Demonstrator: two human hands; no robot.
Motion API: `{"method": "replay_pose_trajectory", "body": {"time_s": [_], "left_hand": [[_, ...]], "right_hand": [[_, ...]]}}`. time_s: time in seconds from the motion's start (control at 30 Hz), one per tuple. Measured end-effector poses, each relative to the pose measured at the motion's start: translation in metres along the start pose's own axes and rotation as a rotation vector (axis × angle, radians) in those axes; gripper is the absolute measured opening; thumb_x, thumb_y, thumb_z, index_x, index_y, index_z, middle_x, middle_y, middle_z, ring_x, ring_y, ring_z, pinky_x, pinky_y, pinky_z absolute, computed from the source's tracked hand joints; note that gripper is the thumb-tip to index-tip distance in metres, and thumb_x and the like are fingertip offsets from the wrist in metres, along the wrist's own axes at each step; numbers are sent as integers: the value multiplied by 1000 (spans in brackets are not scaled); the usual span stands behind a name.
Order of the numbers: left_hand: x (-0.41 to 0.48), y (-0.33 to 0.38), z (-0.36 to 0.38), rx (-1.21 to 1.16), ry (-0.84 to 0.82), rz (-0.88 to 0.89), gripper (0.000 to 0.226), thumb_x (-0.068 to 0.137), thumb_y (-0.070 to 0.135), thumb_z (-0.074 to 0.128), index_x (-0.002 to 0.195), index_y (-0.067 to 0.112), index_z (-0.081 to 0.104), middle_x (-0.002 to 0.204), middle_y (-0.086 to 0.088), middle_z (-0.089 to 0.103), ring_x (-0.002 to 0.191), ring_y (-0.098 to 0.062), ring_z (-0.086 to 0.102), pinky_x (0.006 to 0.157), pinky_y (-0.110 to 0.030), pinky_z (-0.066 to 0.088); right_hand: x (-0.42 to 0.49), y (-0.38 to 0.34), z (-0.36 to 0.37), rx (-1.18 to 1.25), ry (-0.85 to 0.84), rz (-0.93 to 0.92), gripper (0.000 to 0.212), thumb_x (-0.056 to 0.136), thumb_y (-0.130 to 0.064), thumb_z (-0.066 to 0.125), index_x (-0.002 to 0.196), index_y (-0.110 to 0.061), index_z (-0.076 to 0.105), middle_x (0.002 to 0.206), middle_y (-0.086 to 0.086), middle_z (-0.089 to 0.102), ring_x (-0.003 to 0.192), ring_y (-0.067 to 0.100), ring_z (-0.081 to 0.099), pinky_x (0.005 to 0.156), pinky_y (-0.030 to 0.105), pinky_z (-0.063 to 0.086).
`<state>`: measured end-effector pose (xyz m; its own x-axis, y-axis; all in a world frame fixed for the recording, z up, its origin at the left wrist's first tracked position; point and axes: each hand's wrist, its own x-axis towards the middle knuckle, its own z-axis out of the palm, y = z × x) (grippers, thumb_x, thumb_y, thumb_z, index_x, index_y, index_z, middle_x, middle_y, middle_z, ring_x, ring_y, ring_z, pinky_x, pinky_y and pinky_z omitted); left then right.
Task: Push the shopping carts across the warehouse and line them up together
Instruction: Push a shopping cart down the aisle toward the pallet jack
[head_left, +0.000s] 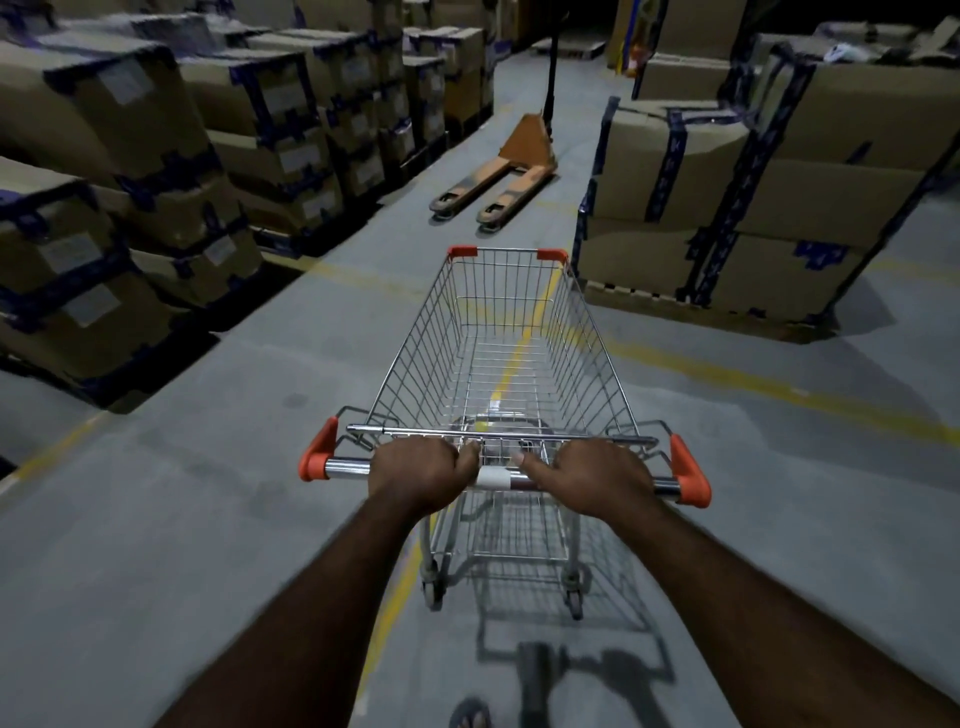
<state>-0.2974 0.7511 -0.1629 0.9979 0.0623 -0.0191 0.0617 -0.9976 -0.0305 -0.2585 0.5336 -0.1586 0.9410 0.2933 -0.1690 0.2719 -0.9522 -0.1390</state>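
- A wire shopping cart (511, 364) is standing in the middle of the view on the grey concrete floor (156, 519), its basket empty and its nose pointing toward 12 o'clock.
- The left hand (418, 475) is gripping the cart's chrome handle bar (345, 466) left of its centre, fingers (470, 451) wrapped over the bar and clamped on it.
- The right hand (587, 480) is gripping the same bar right of centre, its fingers likewise curled around and closed on the bar.
- A white label (493, 477) on the bar is showing in the gap between the two hands.
- Orange plastic caps (318, 452) are sitting at both ends of the handle, and smaller orange corner guards (462, 251) are marking the far rim of the basket.
- An orange pallet jack (506, 171) is resting on the floor at 12 o'clock, well beyond the cart, forks pointing back toward the viewer.
- Stacked cardboard boxes (156, 156) with dark blue tape are lining the aisle from 9 to 11 o'clock.
- Another palletised stack of boxes (727, 197) is standing at 1 to 2 o'clock, near the cart's front right corner but apart from it.
- Faded yellow floor lines (753, 384) are running under the cart and off toward 3 o'clock.
- A sandalled foot (470, 714) is showing at 6 o'clock, blurred.
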Motion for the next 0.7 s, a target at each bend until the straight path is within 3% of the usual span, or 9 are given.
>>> {"method": "replay_pose_trajectory", "body": {"time_s": [0.33, 0.47, 0.7], "left_hand": [[166, -32, 0, 12, -5, -23, 71, 98, 65, 23, 90, 17, 74, 87, -6, 72, 89, -27, 68, 77, -32, 50], [239, -35, -2, -14, -21, -71, 72, 97, 67, 22, 90, 19, 75, 88, -3, 72, 91, -26, 68, 78, -31, 48], [367, -29, -11, -41, -44, -166, 64, 100, 62, 26, 91, 19, 73, 94, -6, 72, 96, -29, 66, 79, -31, 46]], "right_hand": [[167, 6, -34, 1, -9, -6, 104, 66, -103, 9, 68, -17, 67, 74, 1, 65, 77, 24, 66, 80, 37, 55], [243, 16, -53, -41, -11, -63, 92, 78, -95, 17, 65, -17, 63, 75, 1, 63, 81, 26, 66, 78, 34, 51], [392, 49, -78, -48, 2, -188, 90, 78, -95, 14, 60, -18, 58, 69, 0, 58, 79, 26, 66, 79, 34, 52]]}}
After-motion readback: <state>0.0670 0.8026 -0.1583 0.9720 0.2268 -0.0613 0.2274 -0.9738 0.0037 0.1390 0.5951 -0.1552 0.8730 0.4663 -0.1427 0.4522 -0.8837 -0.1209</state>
